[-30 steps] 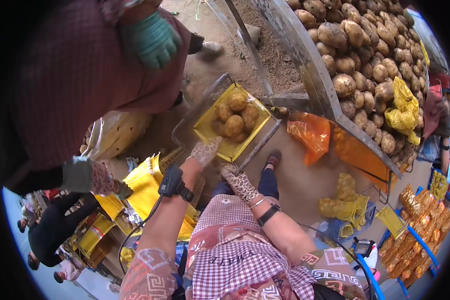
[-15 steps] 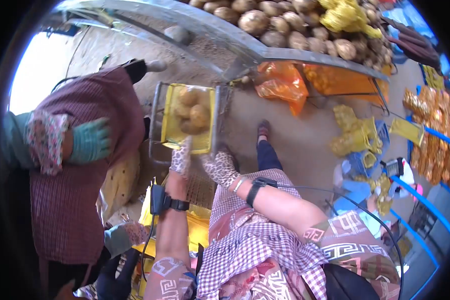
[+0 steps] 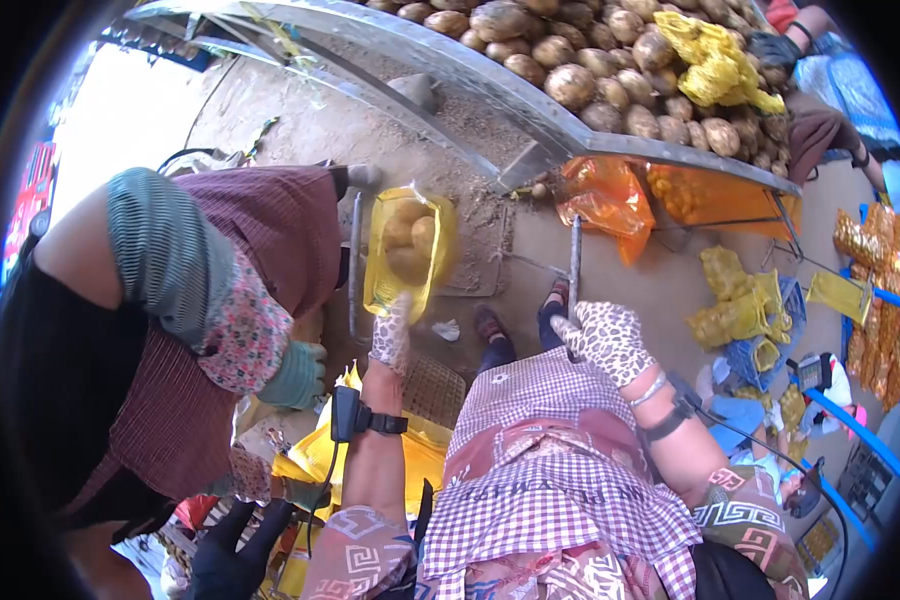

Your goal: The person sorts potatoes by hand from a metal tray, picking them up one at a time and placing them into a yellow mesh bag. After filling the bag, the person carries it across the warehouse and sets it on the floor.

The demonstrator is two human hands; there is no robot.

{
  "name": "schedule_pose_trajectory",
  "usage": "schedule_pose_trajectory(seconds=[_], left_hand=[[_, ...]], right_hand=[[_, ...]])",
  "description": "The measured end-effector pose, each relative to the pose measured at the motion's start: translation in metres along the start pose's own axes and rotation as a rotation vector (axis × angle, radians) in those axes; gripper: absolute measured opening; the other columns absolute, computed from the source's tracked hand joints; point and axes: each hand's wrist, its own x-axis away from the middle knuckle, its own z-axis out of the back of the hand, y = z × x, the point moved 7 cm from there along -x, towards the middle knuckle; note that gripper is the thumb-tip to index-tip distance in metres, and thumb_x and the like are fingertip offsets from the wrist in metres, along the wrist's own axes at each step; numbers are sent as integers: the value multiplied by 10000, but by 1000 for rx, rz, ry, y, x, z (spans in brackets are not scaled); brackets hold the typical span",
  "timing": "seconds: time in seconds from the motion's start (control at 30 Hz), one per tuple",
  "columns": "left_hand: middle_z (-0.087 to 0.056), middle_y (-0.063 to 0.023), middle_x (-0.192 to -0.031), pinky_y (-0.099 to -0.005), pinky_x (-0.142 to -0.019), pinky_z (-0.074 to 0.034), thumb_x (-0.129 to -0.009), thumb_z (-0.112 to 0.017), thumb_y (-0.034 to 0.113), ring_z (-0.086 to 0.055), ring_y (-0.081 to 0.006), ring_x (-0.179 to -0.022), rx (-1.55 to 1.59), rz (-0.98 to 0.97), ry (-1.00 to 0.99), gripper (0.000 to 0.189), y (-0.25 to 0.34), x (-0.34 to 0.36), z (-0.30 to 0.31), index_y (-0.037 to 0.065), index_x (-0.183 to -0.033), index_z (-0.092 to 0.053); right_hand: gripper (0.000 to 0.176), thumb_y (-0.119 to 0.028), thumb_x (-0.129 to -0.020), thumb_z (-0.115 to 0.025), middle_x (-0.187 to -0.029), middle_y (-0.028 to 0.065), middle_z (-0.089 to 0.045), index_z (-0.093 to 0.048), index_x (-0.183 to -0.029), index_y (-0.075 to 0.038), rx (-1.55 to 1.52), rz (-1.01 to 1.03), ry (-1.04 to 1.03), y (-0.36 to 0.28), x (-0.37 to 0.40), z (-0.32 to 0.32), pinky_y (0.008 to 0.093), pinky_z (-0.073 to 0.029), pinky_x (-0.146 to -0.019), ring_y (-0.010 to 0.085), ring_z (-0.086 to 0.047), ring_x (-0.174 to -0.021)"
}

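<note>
My left hand, in a leopard-print glove, is closed on the near edge of a yellow mesh bag. The bag's mouth faces up, and several potatoes lie inside it. Off to the right, my right hand, in a matching glove, is wrapped round the near end of a grey metal bar. A second upright metal bar stands just left of the bag.
Potatoes fill a metal-edged table at the top. Orange bags hang below it. A co-worker's gloved hand is near at left. Yellow sacks and a blue crate lie at right.
My right hand has moved right, away from the bag, with the metal bar. The frame bars now stand wide apart, with the bag off the right one. The co-worker's hand has come down towards my left forearm.
</note>
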Motion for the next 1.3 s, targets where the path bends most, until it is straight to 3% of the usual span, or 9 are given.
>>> schedule_pose_trajectory(seconds=[0.17, 0.4, 0.57, 0.63, 0.83, 1.07, 1.13, 1.23, 1.3], left_hand=[[-605, -206, -1111, -405, -889, -466, -942, -479, 101, -596, -325, -1007, -817, -336, -52, 304, -16, 3, 39, 66, -1232, -563], [-656, -100, -769, -337, -621, -474, -907, -607, 345, -617, -197, -697, -757, 76, 168, 359, 28, 78, 3, -9, -932, -662], [-651, -102, -773, -327, -603, -464, -904, -610, 342, -604, -175, -682, -554, -303, 83, 342, 6, 83, 15, 7, -942, -664], [-659, -139, -857, -332, -652, -485, -932, -576, 273, -624, -211, -755, -464, -304, 108, 285, -2, 88, 25, 14, -1016, -659], [-592, -246, -1049, -416, -838, -483, -868, -414, -15, -572, -359, -986, -1240, -867, 234, 506, 1, 87, 53, 148, -1343, -484], [-615, -205, -1067, -401, -857, -478, -877, -447, 46, -578, -353, -974, -1714, -174, 12, 462, -9, 56, 53, 103, -1335, -466], [-610, -205, -1052, -393, -855, -478, -890, -460, 69, -584, -338, -974, -1676, -494, 323, 433, -22, 58, 79, 103, -1322, -478], [-593, -145, -1124, -332, -852, -474, -951, -499, 244, -589, -250, -941, -490, -671, 847, 354, 21, 96, 110, -9, -1197, -518], [-620, -124, -1071, -312, -819, -484, -942, -533, 271, -591, -243, -928, -89, -305, 804, 349, 11, 82, 126, -28, -1122, -543]], right_hand=[[618, -543, -843, -579, -976, 249, -637, -587, -1030, 46, -555, 95, -1, -103, -73, 11, 420, -476, -831, 368, -616, -942], [811, -685, -800, -520, -967, 254, -655, -614, -1092, 66, -482, 56, -425, -147, -140, -114, 408, -514, -810, 365, -647, -933], [513, -452, -873, -505, -1112, 238, -618, -654, -1052, 6, -176, 94, -383, -123, -149, -128, 410, -456, -931, 358, -578, -1081], [453, -402, -880, -504, -963, 241, -657, -661, -958, 15, -192, 421, -272, -145, -154, -127, 419, -509, -809, 339, -643, -929], [315, -279, -887, -582, -678, 120, -633, -638, -854, 29, -963, 124, -214, -138, -123, -96, 366, -487, -518, 212, -609, -560], [235, -219, -905, -608, -791, 10, -626, -647, -940, 10, -1339, 213, -283, -168, -85, -57, 248, -463, -626, 79, -549, -710], [238, -215, -905, -609, -815, 4, -627, -648, -962, 12, -1285, 183, -303, -167, -80, -50, 245, -463, -637, 75, -550, -725], [251, -220, -905, -608, -839, -5, -626, -648, -992, 12, -1251, 133, -320, -167, -74, -46, 236, -462, -651, 71, -554, -750], [226, -261, -886, -622, -722, -32, -593, -655, -908, -38, -1420, 159, -205, -165, -78, -42, 221, -414, -503, 52, -521, -603]])
